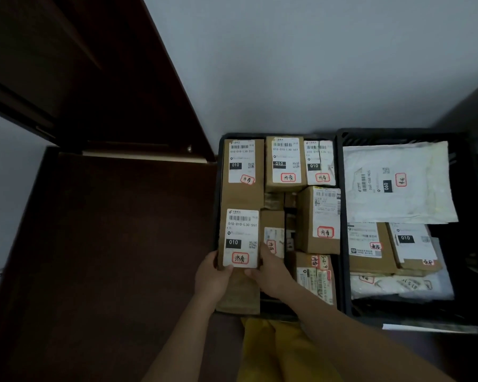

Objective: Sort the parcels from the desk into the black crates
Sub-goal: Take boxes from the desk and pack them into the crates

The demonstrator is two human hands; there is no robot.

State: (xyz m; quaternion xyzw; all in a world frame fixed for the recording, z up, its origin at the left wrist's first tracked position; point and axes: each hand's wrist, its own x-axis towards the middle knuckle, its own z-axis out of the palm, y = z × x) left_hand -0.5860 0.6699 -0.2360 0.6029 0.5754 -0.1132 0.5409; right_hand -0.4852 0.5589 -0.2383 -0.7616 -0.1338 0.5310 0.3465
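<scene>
Holding a long cardboard parcel [239, 260] from both sides over the near left corner of the left black crate [218, 172]: left hand [213, 279] gripping its left edge, right hand [271, 274] gripping its right edge, thumbs lying on the white label. Lying flat, label up, beside other labelled boxes filling this crate. Standing just to the right, touching, the second black crate [342, 216], carrying a white padded envelope [398, 183] above brown parcels.
</scene>
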